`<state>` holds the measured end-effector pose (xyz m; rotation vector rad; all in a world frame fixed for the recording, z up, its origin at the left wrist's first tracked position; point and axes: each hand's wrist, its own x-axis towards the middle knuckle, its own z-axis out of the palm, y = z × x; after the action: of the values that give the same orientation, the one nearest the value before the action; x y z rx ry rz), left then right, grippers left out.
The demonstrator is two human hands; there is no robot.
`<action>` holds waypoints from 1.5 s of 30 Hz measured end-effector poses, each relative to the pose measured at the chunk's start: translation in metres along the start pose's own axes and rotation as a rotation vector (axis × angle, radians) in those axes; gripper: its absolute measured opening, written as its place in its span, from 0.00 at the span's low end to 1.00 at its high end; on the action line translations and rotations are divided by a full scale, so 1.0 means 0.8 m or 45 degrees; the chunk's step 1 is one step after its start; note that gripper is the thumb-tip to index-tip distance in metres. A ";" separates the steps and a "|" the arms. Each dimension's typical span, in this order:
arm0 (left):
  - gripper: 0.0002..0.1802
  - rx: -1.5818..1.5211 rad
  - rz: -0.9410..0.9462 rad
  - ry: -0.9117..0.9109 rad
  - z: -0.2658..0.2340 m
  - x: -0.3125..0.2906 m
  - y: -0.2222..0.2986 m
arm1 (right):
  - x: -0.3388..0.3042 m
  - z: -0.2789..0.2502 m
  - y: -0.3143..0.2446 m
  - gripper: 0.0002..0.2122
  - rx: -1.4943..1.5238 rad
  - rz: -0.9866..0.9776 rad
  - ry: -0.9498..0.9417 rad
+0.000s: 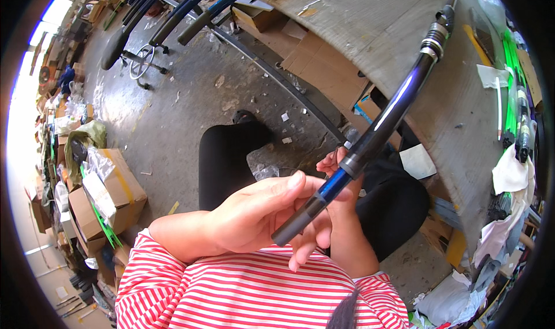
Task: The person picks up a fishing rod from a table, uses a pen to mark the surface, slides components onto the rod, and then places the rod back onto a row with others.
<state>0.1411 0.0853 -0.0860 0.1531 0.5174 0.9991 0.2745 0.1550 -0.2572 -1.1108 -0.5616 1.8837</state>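
A dark blue and black fishing rod section with silver rings near its far end slants across me, from the table at the upper right down to my lap. My left hand is under its near black end, the thumb raised alongside and the fingers curving beneath it. Behind the rod is my right hand, its curled fingertips showing at the rod's left side. The rod hides the rest of that hand, and what its fingers hold cannot be made out.
A wooden table stands ahead and to the right, with green rods, white cloth and scraps along its far side. More dark rods stick out at the upper left. Cardboard boxes stand on the floor to the left.
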 end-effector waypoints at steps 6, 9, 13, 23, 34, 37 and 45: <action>0.37 -0.192 -0.100 0.266 0.018 0.036 -0.003 | -0.001 -0.009 -0.036 0.13 -0.395 -0.200 0.108; 0.27 0.926 0.262 0.414 -0.084 0.052 -0.006 | -0.009 -0.021 -0.028 0.16 -0.315 -0.204 -0.009; 0.17 3.638 0.717 1.095 -0.282 0.092 -0.023 | 0.048 -0.014 0.058 0.13 -0.357 -0.270 0.001; 0.26 2.934 -0.394 0.251 -0.368 0.147 -0.111 | 0.039 -0.055 0.074 0.12 -0.505 -0.189 0.313; 0.19 2.608 0.750 0.889 -0.357 0.102 -0.080 | 0.050 -0.054 0.090 0.14 -0.715 -0.281 0.246; 0.16 2.627 0.807 0.814 -0.343 0.085 -0.096 | 0.053 -0.052 0.097 0.14 -0.752 -0.310 0.263; 0.15 1.969 0.370 0.689 -0.255 0.067 -0.093 | 0.053 -0.067 0.101 0.14 -0.829 -0.333 0.285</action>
<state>0.1224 0.0670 -0.3081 1.3821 1.7304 0.7003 0.2750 0.1460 -0.3629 -1.5452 -1.1750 1.3511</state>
